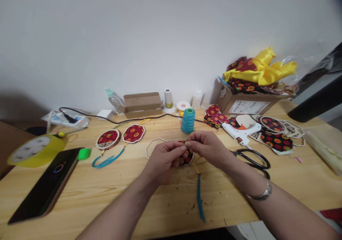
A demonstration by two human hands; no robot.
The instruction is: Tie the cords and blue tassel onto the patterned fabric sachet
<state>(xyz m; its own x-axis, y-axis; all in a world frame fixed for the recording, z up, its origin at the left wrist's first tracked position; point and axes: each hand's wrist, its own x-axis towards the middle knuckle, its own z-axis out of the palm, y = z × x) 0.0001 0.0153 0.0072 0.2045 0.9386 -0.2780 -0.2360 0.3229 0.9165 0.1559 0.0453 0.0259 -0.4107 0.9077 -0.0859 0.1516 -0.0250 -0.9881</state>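
Note:
A dark patterned fabric piece point(186, 159) with a yellow cord and a blue tassel point(199, 200) is between my hands, partly covered by them. My left hand point(166, 160) is closed on its left side, thumb and fingers pressed together. At its top edge my right hand point(204, 147) makes a pinch near the left fingertips; what it pinches is too small to name. A pale scalloped frame point(150, 148) lies behind my left hand. Two red patterned pendants, one round point(108, 139) and one scalloped point(134, 133), rest to the left.
Blue thread spool point(188, 121) stands behind my hands. On the right are black-handled scissors point(253, 158), a white glue gun point(242, 133), fabric pieces and a cardboard box point(245, 104). At the left lie a phone point(46, 183), yellow tape point(40, 151) and a power strip point(71, 120).

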